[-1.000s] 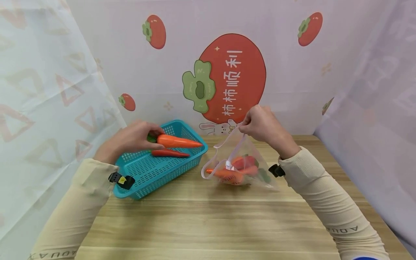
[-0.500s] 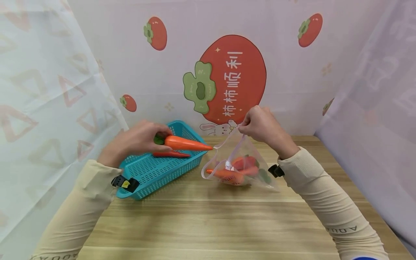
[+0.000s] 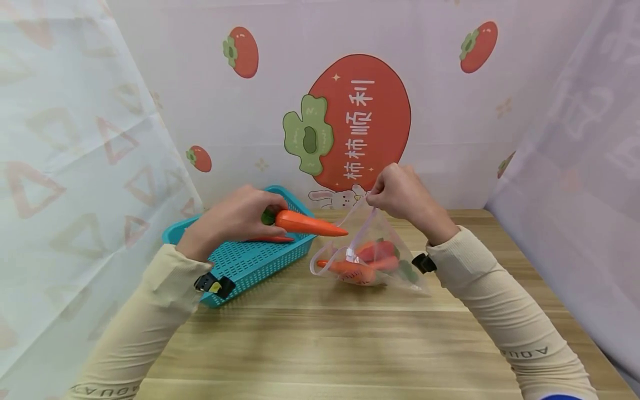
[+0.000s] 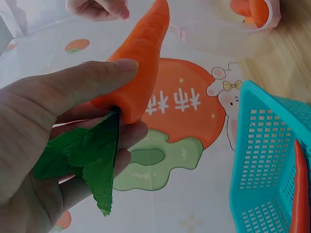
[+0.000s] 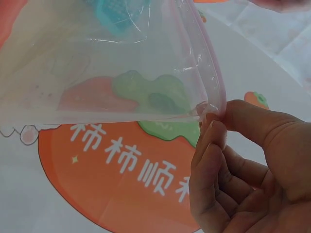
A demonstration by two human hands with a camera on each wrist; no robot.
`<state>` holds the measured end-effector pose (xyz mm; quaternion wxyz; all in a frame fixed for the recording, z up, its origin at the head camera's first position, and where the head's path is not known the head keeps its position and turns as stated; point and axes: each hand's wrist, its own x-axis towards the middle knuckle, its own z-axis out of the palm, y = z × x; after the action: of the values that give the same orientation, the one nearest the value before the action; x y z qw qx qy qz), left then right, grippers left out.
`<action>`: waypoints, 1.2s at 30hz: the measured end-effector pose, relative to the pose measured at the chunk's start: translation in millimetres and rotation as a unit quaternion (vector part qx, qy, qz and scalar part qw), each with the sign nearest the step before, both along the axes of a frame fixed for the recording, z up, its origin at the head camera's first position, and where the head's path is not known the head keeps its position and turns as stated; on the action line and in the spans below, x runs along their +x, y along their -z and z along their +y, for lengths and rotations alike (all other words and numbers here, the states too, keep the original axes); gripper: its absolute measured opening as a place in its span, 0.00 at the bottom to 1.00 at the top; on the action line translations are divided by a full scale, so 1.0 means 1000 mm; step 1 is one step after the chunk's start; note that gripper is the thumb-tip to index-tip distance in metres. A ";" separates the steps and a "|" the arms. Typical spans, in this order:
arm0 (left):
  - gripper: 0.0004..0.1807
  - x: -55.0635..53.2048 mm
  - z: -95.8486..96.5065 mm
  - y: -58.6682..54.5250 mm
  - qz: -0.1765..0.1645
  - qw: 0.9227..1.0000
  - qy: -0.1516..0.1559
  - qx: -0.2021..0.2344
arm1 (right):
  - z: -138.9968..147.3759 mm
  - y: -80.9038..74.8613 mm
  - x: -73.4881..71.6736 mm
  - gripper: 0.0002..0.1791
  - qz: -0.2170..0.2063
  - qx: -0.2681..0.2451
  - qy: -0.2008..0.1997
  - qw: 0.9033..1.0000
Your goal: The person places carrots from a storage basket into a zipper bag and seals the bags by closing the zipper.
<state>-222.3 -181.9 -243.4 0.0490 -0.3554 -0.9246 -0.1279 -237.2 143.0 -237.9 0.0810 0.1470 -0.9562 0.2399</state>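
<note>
My left hand (image 3: 242, 219) grips an orange carrot (image 3: 310, 224) by its thick end, thumb on top and green leaves (image 4: 80, 153) hanging under the palm. The carrot's tip points right and overlaps the bag's mouth in the head view. Between thumb and fingers, my right hand (image 3: 402, 191) pinches the upper corner of a clear zip bag (image 3: 370, 230), holding its mouth up. Several orange and red vegetables (image 3: 357, 271) lie inside the bag, seen through the plastic. A thin red chili-like vegetable (image 4: 300, 194) lies in the teal basket (image 3: 255, 275), partly behind my left hand.
The basket stands left of the bag on a wooden table (image 3: 320, 350). Behind is a white cloth backdrop (image 3: 440, 122) printed with persimmons and a rabbit. Similar cloth hangs at the left and right sides.
My left hand has moved right with the carrot, from over the basket to the bag's mouth. The right hand and the bag have stayed nearly still.
</note>
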 end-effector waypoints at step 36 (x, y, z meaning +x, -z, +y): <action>0.15 -0.004 0.075 0.018 0.002 0.999 0.020 -0.029 | -0.002 0.002 -0.004 0.12 -0.006 -0.004 0.004 1.000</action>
<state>-226.3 -106.8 -261.7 0.0378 -0.3755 -0.9205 -0.1011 -240.8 141.0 -239.9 0.0769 0.1417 -0.9563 0.2439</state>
